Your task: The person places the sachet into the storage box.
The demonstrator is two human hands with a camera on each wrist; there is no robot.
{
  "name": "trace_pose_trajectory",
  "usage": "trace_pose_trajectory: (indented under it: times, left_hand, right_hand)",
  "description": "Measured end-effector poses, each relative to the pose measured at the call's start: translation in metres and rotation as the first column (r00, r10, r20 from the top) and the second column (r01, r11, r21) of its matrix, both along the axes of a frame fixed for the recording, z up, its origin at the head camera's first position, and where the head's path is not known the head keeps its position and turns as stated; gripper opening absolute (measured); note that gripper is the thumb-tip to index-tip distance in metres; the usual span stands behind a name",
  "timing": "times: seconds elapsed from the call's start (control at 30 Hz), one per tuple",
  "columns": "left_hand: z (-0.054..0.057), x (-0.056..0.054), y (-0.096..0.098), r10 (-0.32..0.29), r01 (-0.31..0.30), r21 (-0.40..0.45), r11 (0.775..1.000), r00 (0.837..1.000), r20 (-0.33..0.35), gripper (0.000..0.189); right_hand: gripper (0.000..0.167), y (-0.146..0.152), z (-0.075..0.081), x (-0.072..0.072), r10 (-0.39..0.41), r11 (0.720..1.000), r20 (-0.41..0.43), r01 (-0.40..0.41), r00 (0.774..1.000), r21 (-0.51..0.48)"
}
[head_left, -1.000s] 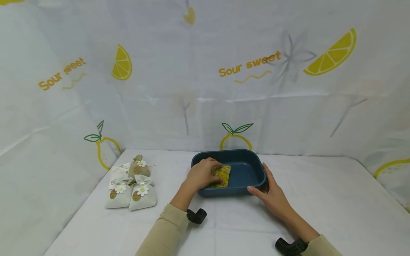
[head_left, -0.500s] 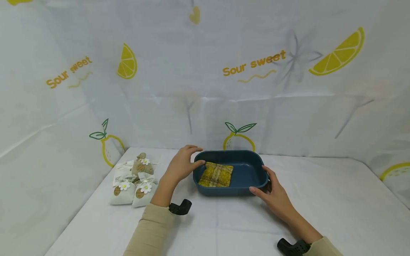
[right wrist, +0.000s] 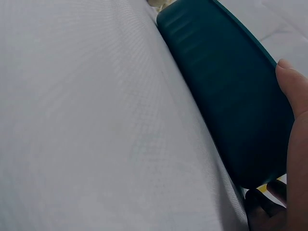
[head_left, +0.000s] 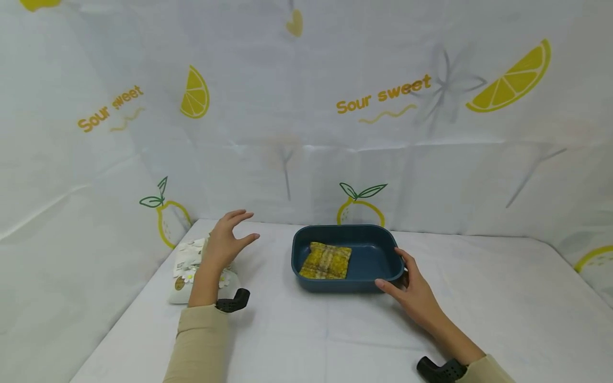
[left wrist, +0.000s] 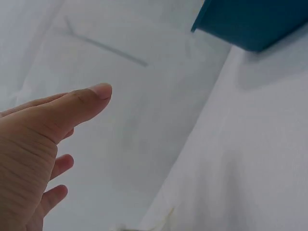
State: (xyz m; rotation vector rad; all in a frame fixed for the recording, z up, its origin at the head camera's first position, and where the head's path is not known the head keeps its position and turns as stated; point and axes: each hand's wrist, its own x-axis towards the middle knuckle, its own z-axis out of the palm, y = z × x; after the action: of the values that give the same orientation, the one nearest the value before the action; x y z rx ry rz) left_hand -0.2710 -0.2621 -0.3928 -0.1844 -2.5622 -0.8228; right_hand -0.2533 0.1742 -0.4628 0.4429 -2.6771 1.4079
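Head view, left hand (head_left: 222,247): fingers and thumb parted, partly hiding white pouches (head_left: 181,293), well left of the blue tray (head_left: 371,263).
Head view, yellow pouch (head_left: 326,261): lies in the blue tray's left part, between the hands.
Head view, right hand (head_left: 415,298): grips the blue tray's right end.
Left wrist view, blue tray: upper right, apart from the thumb.
Right wrist view, blue tray: thumb on its rim.

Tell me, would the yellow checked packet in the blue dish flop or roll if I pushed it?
The yellow packet probably won't roll: it looks flat and squarish. It may flop a bit, since it looks cloth-covered. Pushed, it would likely stop at the raised walls of the blue dish.
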Motion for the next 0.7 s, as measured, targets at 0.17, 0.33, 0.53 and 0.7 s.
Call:
trace_pose_trajectory:
  times: [0.17, 0.33, 0.53, 0.7]
  left_hand:
    - [-0.016, 0.000, -0.024, 0.091, -0.092, 0.030, 0.995, 0.995, 0.052, 0.059]
    - [-0.026, -0.001, -0.037, 0.163, -0.164, -0.005, 0.986, 0.981, 0.108, 0.069]
    - [-0.033, -0.002, -0.047, 0.180, -0.188, 0.013, 0.982, 0.955, 0.236, 0.078]
    - [-0.034, -0.003, -0.051, 0.198, -0.197, -0.038, 0.980, 0.922, 0.333, 0.085]
  right_hand:
    - [0.091, 0.000, 0.000, -0.001, -0.007, 1.000, 0.010, 0.007, 1.000, 0.006]
    - [0.091, -0.001, -0.001, 0.000, -0.014, 1.000, 0.010, 0.014, 1.000, 0.010]
    - [0.091, -0.001, -0.001, 0.000, -0.015, 1.000, 0.009, 0.015, 1.000, 0.016]
    - [0.089, -0.001, 0.001, 0.001, -0.009, 1.000, -0.003, 0.009, 1.000, 0.016]
